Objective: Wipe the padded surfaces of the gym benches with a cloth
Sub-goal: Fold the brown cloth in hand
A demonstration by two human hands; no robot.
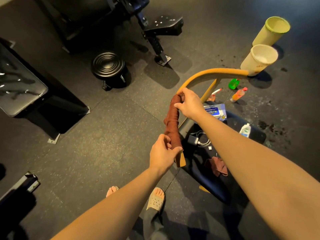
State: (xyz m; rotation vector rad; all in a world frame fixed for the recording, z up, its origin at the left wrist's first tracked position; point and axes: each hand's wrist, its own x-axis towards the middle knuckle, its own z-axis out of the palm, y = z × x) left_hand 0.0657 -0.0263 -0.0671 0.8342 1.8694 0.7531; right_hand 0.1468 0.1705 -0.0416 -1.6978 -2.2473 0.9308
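Observation:
A brown cloth (173, 122) lies draped lengthwise over the curved wooden backrest (213, 72) of a chair. My right hand (188, 104) pinches the cloth's upper end against the backrest. My left hand (162, 153) grips the cloth's lower end near the backrest's tip. A black padded bench (20, 94) with a glossy top stands at the left. Another black padded seat (164, 23) on a metal frame is at the top centre.
The chair's dark seat (249, 129) carries a wipes pack (214, 111), a charger with cable (199, 139), a small bottle (245, 130) and a pink rag (218, 166). A round black stool (108, 66), two pale bins (271, 30), and bottles (239, 94) stand on the rubber floor.

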